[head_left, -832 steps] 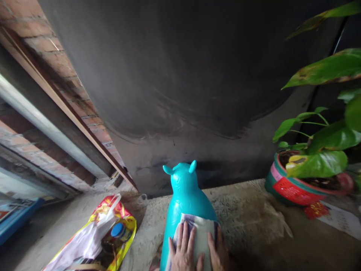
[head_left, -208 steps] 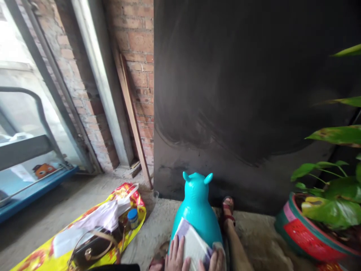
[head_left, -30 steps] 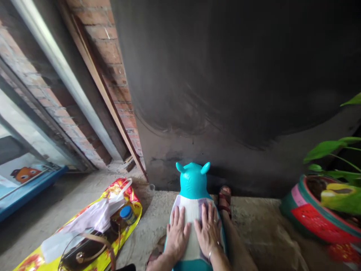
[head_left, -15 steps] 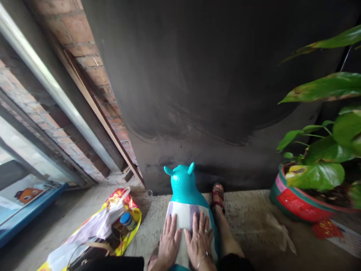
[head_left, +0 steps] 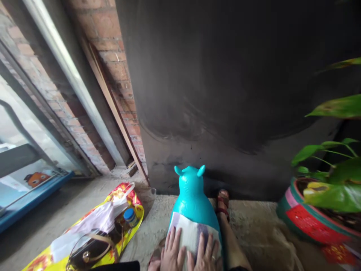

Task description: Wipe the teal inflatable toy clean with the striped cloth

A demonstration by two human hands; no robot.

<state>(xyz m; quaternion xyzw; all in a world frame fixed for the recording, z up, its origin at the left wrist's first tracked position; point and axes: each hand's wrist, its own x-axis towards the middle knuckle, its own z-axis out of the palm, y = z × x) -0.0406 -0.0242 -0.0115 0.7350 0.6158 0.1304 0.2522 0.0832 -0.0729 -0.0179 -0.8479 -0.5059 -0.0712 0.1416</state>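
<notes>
A glossy teal animal-shaped toy [head_left: 193,203] with two small ears stands between my legs, its head toward the dark wall. Over its back lies a white cloth [head_left: 188,230] with purple stripes. My left hand [head_left: 172,253] rests flat on the cloth's left part, fingers stretched out. Beside it, my right hand [head_left: 205,256] presses on the right part with spread fingers and a ring on one of them. Both hands are open and grip nothing. The bottom edge of the picture cuts off the wrists and the rear of the toy.
On the floor at left is a yellow-and-red bag [head_left: 128,237] with a blue-lidded jar [head_left: 130,217] and a dark handbag [head_left: 93,250] on it. A potted plant [head_left: 293,214] stands at right. The dark panel [head_left: 220,94] rises ahead. My sandalled foot [head_left: 223,201] is right of the toy.
Both hands and the cloth have slid back toward me along the toy, baring more of its teal upper back. The view has shifted slightly left.
</notes>
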